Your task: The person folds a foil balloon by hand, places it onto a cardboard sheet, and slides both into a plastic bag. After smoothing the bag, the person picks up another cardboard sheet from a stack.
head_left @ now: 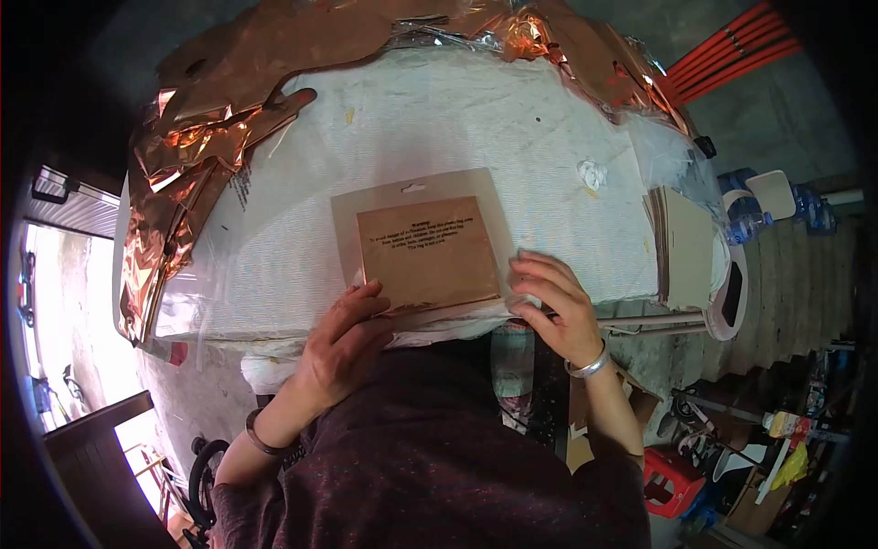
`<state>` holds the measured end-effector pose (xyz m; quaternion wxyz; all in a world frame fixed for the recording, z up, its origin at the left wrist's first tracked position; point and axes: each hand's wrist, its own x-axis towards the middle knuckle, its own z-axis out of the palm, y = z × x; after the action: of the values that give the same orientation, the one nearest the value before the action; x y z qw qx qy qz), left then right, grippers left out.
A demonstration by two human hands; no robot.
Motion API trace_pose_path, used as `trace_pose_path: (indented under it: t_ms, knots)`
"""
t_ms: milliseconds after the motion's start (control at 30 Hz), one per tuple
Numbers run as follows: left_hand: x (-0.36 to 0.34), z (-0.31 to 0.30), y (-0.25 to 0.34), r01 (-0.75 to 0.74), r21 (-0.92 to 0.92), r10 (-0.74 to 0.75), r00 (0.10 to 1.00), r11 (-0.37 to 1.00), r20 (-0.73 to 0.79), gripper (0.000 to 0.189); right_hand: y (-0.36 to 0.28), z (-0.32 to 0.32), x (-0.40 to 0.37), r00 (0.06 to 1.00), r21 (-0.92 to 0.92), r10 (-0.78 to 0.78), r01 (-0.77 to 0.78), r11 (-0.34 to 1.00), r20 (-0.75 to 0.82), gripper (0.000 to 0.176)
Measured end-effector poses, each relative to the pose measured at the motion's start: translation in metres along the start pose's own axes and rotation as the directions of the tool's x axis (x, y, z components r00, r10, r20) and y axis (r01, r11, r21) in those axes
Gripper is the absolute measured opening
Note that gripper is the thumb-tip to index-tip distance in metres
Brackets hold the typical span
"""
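Note:
A clear plastic bag with a hang hole in its top flap lies flat in front of me. Inside it is a copper-coloured foil packet, and black warning text shows over its upper part. My left hand has its bent fingers closed on the bag's lower left corner. At the lower right edge is my right hand, its fingers spread and the tips touching the plastic. The undersides of both hands' fingertips are hidden.
The bag rests on a padded white table cover. Crumpled copper foil runs along the far and left edges. A stack of cards stands at the right, with water bottles beyond. A crumpled white scrap lies on the cover.

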<state>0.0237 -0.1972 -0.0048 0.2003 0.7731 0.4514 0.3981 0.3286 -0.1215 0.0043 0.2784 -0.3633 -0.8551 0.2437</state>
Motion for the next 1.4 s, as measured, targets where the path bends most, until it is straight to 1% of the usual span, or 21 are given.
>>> trace_pose_path:
  t_ms: [67,133,167,233,367,567,600,667,733,767,833,933,967,1033,1067,1100,1133,1200,1267,1333,1400]
  knots:
    - [0.000,0.001,-0.001,0.002,-0.003,-0.002,1.000,1.000,0.001,0.024,-0.001,0.002,0.001,1.000,0.031,-0.008,0.008,0.999,-0.024,0.024]
    - [-0.001,0.002,0.000,0.007,-0.009,-0.007,1.000,1.000,0.002,0.024,-0.004,0.003,0.003,0.998,0.055,-0.065,0.064,0.996,0.018,0.024]
    - [-0.001,0.001,0.000,0.005,0.009,-0.005,1.000,1.000,0.008,0.024,-0.004,0.003,0.004,0.998,0.056,-0.063,0.062,0.996,0.018,0.024]
    - [-0.001,0.002,0.000,0.005,0.026,-0.006,1.000,1.000,0.014,0.024,-0.004,0.004,0.004,0.994,-0.002,-0.104,0.104,0.995,0.038,0.029]
    - [-0.002,0.002,0.000,0.005,0.030,-0.006,1.000,1.000,0.030,0.024,-0.006,0.007,0.004,0.994,-0.049,-0.107,0.108,0.993,0.014,0.032]
    - [-0.005,0.001,0.003,0.022,0.082,-0.027,0.998,0.996,0.053,0.020,-0.010,0.007,0.004,0.999,-0.056,-0.045,0.044,0.997,-0.011,0.034]
    - [-0.005,0.001,0.003,0.016,0.104,-0.022,0.998,0.994,0.055,0.019,-0.011,0.006,0.005,0.999,-0.050,-0.042,0.041,0.998,-0.009,0.033]
    - [-0.006,0.002,0.003,0.026,0.089,-0.029,0.999,0.996,0.040,0.019,-0.008,0.003,0.005,0.999,-0.045,-0.041,0.041,0.998,-0.005,0.031]
    - [-0.006,0.002,0.003,0.039,0.075,-0.041,0.999,0.996,0.025,0.019,-0.002,-0.001,0.002,1.000,0.003,0.000,0.000,1.000,-0.022,0.024]
    - [-0.006,0.002,0.004,0.052,0.064,-0.053,0.998,0.997,0.017,0.018,-0.001,-0.003,0.002,1.000,0.004,0.000,0.000,1.000,-0.021,0.024]
    - [-0.005,0.002,0.004,0.066,0.052,-0.067,0.998,0.996,0.009,0.018,0.001,-0.005,0.002,0.997,0.030,0.056,-0.055,0.998,-0.050,0.017]
    - [-0.002,0.001,0.002,0.033,0.061,-0.034,0.999,0.998,0.016,0.021,0.002,-0.001,0.003,0.991,0.046,0.093,-0.089,0.995,-0.092,0.014]
    - [-0.001,0.001,0.003,0.040,0.070,-0.039,0.999,0.997,-0.007,0.021,0.002,0.000,0.005,0.991,0.046,0.095,-0.091,0.995,-0.092,0.014]
    - [0.001,0.001,0.005,0.050,0.081,-0.047,0.998,0.995,-0.029,0.020,0.001,0.003,0.008,0.977,0.056,0.167,-0.161,0.985,-0.132,0.012]
    - [0.002,0.002,0.006,0.089,0.062,-0.086,0.995,0.994,-0.046,0.020,0.001,0.005,0.009,0.977,0.058,0.169,-0.163,0.985,-0.131,0.012]
    - [0.002,0.002,0.006,0.128,0.042,-0.125,0.990,0.991,-0.062,0.020,0.001,0.007,0.011,0.969,0.032,0.188,-0.186,0.982,-0.158,0.011]
    - [0.004,0.002,0.007,0.131,0.041,-0.128,0.990,0.991,-0.059,0.020,0.001,0.009,0.012,0.961,0.006,0.207,-0.209,0.978,-0.185,0.010]
    - [0.008,0.002,0.007,0.102,0.096,-0.094,0.992,0.990,-0.085,0.019,0.001,0.012,0.017,0.958,-0.017,0.213,-0.220,0.975,-0.194,0.011]
    - [0.008,0.002,0.004,0.104,0.102,-0.097,0.993,0.989,-0.073,0.019,0.000,0.013,0.022,0.954,-0.040,0.219,-0.231,0.972,-0.205,0.012]
    - [0.008,0.001,0.003,0.108,0.109,-0.102,0.993,0.988,-0.063,0.020,-0.002,0.014,0.027,0.959,-0.108,0.171,-0.199,0.974,-0.225,0.015]
    - [0.010,-0.001,0.005,0.140,0.117,-0.138,0.990,0.983,-0.028,0.020,-0.002,0.016,0.030,0.959,-0.122,0.181,-0.210,0.970,-0.217,0.016]
